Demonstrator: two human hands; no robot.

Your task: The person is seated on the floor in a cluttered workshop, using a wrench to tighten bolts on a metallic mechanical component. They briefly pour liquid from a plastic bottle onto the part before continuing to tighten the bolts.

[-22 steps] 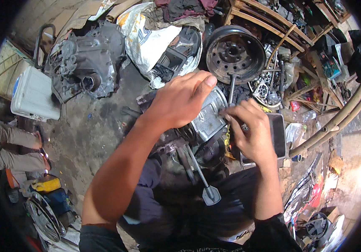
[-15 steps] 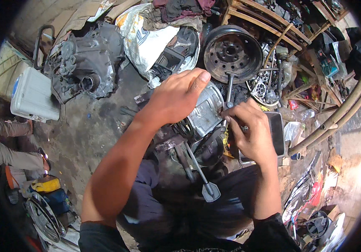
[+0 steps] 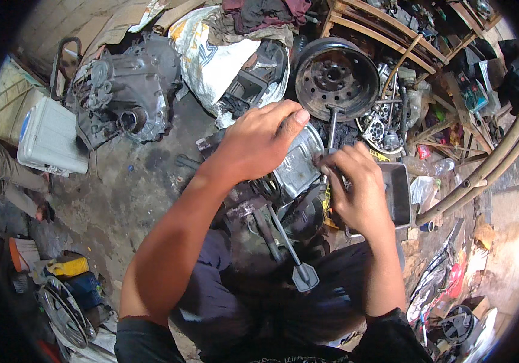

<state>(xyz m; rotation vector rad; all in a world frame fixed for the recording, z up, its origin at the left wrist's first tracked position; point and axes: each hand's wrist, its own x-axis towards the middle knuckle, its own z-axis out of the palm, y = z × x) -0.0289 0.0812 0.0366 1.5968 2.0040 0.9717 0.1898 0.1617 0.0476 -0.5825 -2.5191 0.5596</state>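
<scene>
A silvery, ribbed metal housing (image 3: 300, 160), roughly cylindrical, lies tilted between my knees. Over its far left side rests my left hand (image 3: 256, 142), thumb along the top and the other fingers bent down out of sight around it. At the housing's right edge, my right hand (image 3: 359, 187) has its thumb and fingers pinched together; the fingertips are dark and blurred, so anything between them is too small to make out. Just beyond those fingers stands a steel rod (image 3: 333, 130). A brown metal block (image 3: 244, 209) and a lever with a flat grey pad (image 3: 304, 277) lie nearer me.
A steel wheel rim (image 3: 371, 91) is at the far side, beside a white sack (image 3: 202, 66) of parts. A gearbox casing (image 3: 132, 78) and a pale cooler box (image 3: 54, 142) stand left. To the right are a metal tray (image 3: 405, 187) and curved wooden poles (image 3: 483, 166). Another person's leg (image 3: 17, 187) shows far left.
My left hand stays on the housing, and my right fingers shift only slightly at its edge. At far left, the other person's lower leg and foot have moved.
</scene>
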